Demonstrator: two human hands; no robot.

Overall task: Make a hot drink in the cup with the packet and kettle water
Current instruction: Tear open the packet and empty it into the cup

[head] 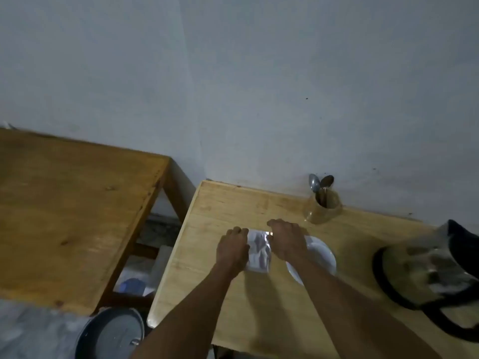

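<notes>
Left grip: the left hand (232,248) pinches the left edge of the silvery packet (259,251), fingers curled over its top corner.
Right grip: the right hand (286,239) clamps the packet's right edge near the top, fingers bent down onto it.
Packet: stretched between the two grips, just above or on the tabletop (207,281); which of the two cannot be told. Its print is blurred.
Cup: a white cup (317,246) on a white saucer (325,265), just right of the right grip and partly hidden by that forearm.
Kettle: a steel kettle (425,270) with a black handle, well to the right of both grips, on the same tabletop.
Spoon holder: a tan holder (324,208) with two spoons (320,183), beyond the right grip, against the wall.
Left of the grips: a second, darker wooden table (64,216), apart from the tabletop.
Below the left grip: a round grey lidded pot (111,332) on the floor.
</notes>
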